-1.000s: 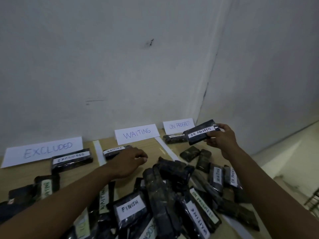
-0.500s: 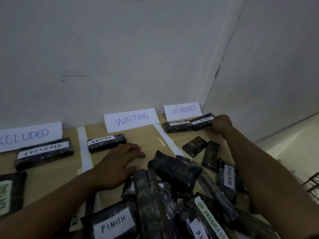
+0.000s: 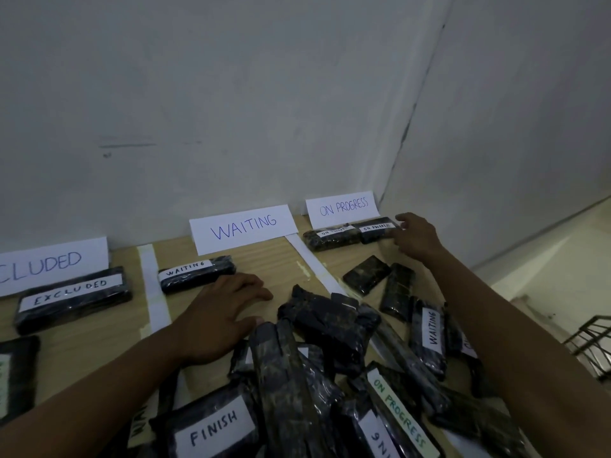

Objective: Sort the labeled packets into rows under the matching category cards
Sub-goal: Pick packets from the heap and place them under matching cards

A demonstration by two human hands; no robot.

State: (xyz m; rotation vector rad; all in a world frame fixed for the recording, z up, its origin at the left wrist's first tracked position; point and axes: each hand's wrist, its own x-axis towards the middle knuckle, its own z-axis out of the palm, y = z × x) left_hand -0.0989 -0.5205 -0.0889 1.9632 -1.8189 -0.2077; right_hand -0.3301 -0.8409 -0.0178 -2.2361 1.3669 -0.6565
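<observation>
- Head view: we see the left hand (image 3: 218, 319) flat on the table (image 3: 264, 259), fingers spread, beside the packet pile (image 3: 324, 322).
- The right hand (image 3: 418, 238) touches the second ON PROGRESS packet (image 3: 377, 230), which lies under the ON PROGRESS card (image 3: 342, 208). We cannot tell whether its fingers pinch the packet.

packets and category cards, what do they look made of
Packets, like the FINISH packet: dark contents in clear glossy plastic wrap, judging by wrinkles and sheen; white paper labels. Category cards, like the WAITING card: thin matte white paper, probably, with handwritten ink.
</observation>
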